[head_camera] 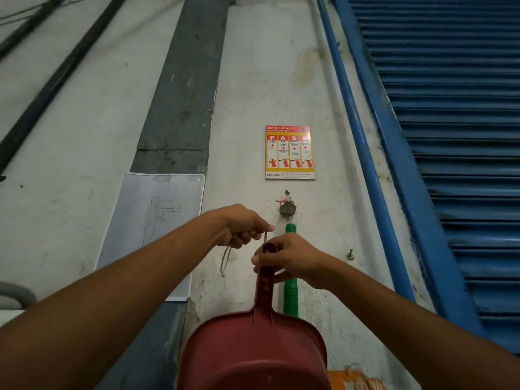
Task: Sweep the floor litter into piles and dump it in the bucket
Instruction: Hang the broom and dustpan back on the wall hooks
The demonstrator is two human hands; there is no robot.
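Just below the wall hook (287, 208), the red dustpan (253, 350) is held upright by its handle in the curled right hand (292, 263), the green broom handle (291, 299) behind it, while the string (226, 258) is pinched by the left hand (242, 225), seemingly to be looped for hanging.

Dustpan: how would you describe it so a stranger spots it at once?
Left of the blue shutter runs a white wall bearing a fire-extinguisher poster. Below it, the right hand grips the dustpan by its handle. It is dark red and wide-scooped, unlike the slim green handle beside it.
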